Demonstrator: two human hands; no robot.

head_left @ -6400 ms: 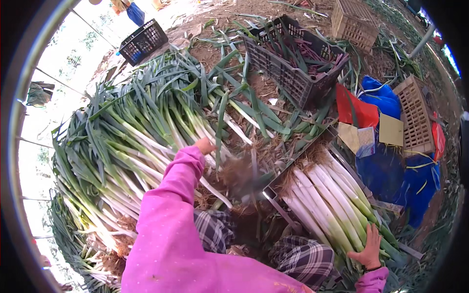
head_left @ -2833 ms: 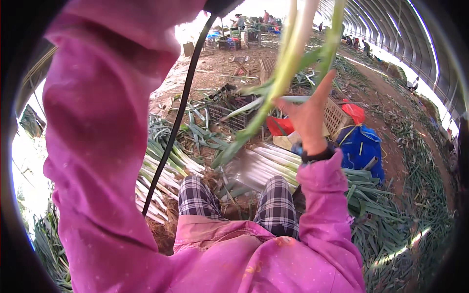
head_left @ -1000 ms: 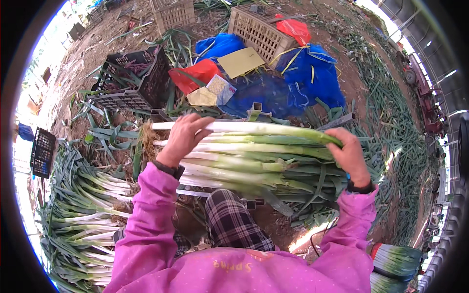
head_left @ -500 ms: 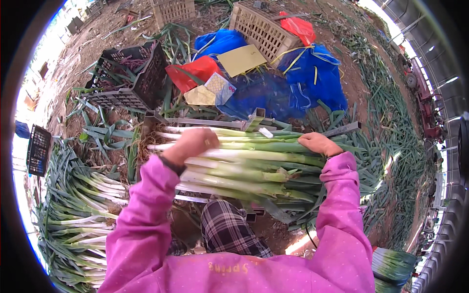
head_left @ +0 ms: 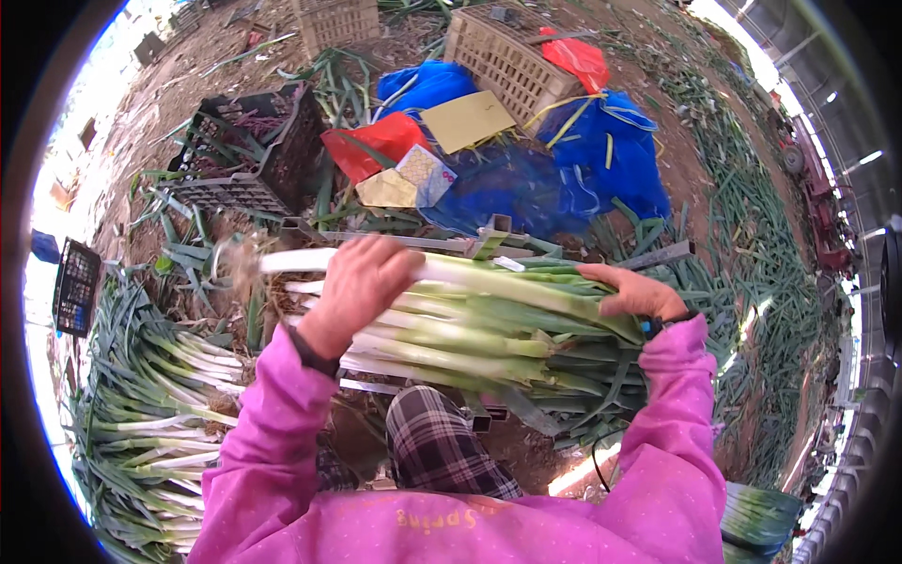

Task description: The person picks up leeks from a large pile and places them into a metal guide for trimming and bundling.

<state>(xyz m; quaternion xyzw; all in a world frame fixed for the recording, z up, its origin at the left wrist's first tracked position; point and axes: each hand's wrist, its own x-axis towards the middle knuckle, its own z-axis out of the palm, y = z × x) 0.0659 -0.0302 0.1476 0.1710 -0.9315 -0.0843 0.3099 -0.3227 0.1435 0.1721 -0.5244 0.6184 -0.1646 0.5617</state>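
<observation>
Across my lap lies a stack of leeks [head_left: 442, 329], white root ends to the left and green leaves to the right, resting on a metal frame [head_left: 658, 255]. One leek [head_left: 470, 275] is lifted above the others. My left hand [head_left: 365, 282] is closed round its white shank. My right hand [head_left: 634, 293] grips the same leek at its green part, the thumb and fingers curled over it. The lifted leek's roots are blurred by motion at the left end.
More leeks [head_left: 160, 414] are heaped on the ground at left. Beyond the frame are a black crate [head_left: 272, 174], a beige crate [head_left: 507, 61], blue net bags [head_left: 615, 155], a red bag [head_left: 371, 146] and yellow card [head_left: 467, 120]. Loose leaves [head_left: 733, 216] litter the right side.
A leek has come up off the stack, held in both hands. My left hand has shifted slightly nearer to me, and my right hand has moved right and nearer.
</observation>
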